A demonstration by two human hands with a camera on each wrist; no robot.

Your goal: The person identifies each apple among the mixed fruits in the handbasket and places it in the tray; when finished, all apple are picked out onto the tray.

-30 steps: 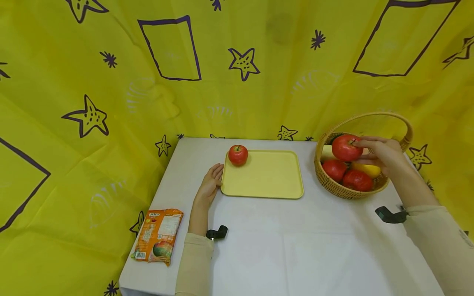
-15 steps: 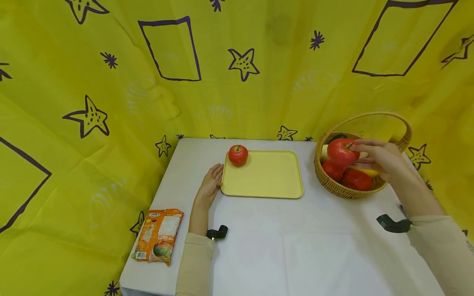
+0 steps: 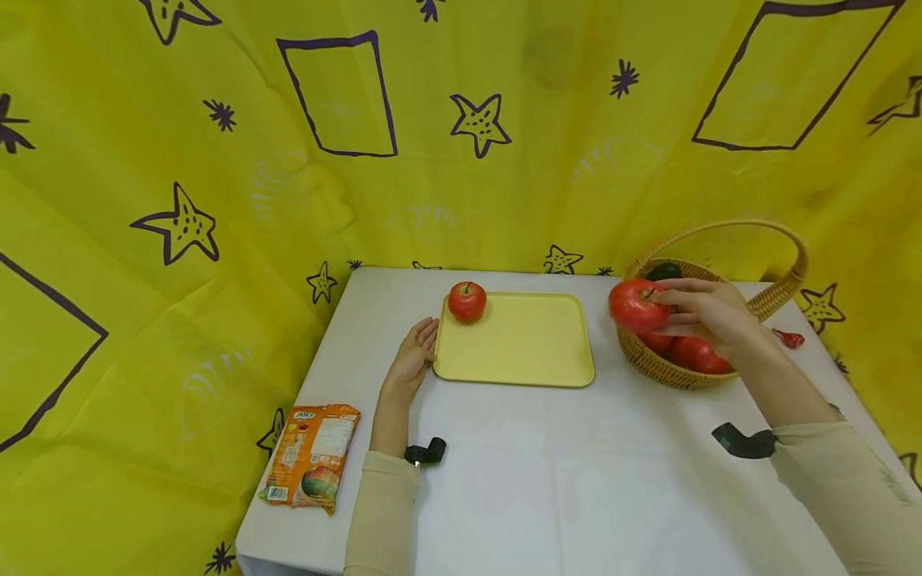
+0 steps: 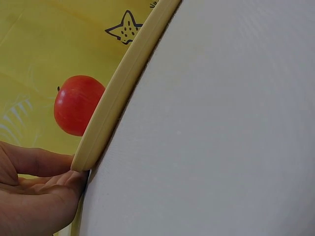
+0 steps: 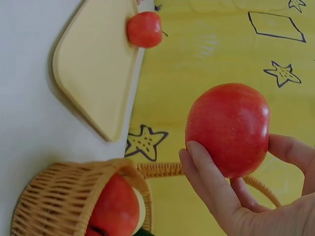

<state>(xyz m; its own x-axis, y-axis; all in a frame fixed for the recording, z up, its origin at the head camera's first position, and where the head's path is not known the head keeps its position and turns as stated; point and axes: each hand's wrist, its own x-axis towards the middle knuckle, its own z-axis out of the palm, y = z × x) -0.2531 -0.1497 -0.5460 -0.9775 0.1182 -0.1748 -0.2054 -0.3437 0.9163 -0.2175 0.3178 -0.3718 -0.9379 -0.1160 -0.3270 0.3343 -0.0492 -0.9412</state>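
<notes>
My right hand [image 3: 702,316] grips a red apple [image 3: 638,306] by its sides, above the left rim of a wicker basket [image 3: 659,368]. In the right wrist view the held apple [image 5: 229,129] is raised over the basket [image 5: 54,196], thumb on one side and fingers on the other. At the left edge of a pale yellow tray [image 3: 515,340], my left hand [image 3: 414,352] holds the rim, thumb on top and fingers against the side in the left wrist view. Another red apple [image 3: 467,302] sits in the tray's back left corner.
More red fruit [image 3: 697,356] and a dark green item [image 3: 663,272] lie in the basket, under its arched handle [image 3: 781,296]. An orange snack packet [image 3: 311,456] is at the table's left edge. Behind the basket's right side lies a small red item [image 3: 791,339]. A yellow curtain [image 3: 504,200] closes off the back.
My right hand has carried the apple left and slightly down, from over the basket's middle to its left rim. The left hand stays at the tray.
</notes>
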